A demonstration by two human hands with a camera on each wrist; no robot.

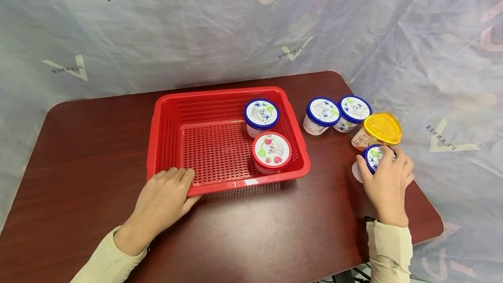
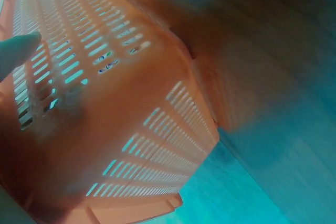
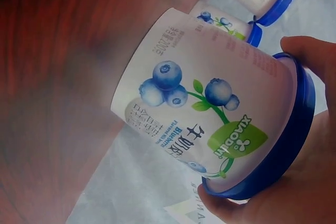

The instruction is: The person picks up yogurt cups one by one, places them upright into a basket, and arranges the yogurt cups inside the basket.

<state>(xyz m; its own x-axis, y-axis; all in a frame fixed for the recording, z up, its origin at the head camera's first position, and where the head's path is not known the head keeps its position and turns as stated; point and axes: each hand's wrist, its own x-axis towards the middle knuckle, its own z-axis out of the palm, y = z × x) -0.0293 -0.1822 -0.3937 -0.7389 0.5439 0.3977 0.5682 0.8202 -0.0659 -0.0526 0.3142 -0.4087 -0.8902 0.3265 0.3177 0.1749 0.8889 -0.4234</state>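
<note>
My left hand (image 1: 163, 198) grips the front left rim of a red plastic basket (image 1: 220, 188), fingers over the edge and thumb below. In the left wrist view the basket's slotted wall (image 2: 121, 124) fills much of the frame, with a fingertip (image 2: 21, 51) against it. At the table's right side, my right hand (image 1: 389, 182) holds a blueberry yogurt-style cup (image 1: 371, 157) by its blue lid. The right wrist view shows the white cup (image 3: 205, 98) with blueberry pictures, thumb and fingers on opposite sides of the lid. Inside the basket's right end stand a blue-lidded cup (image 1: 261, 113) and a red-lidded cup (image 1: 271, 151).
Two more blue-lidded cups, one nearer the basket (image 1: 323, 111) and one behind it to the right (image 1: 355, 108), stand on the brown table (image 1: 251, 235). A yellow-lidded cup (image 1: 382, 128) is just behind the held cup. Grey printed sheeting (image 1: 220, 25) hangs behind the table.
</note>
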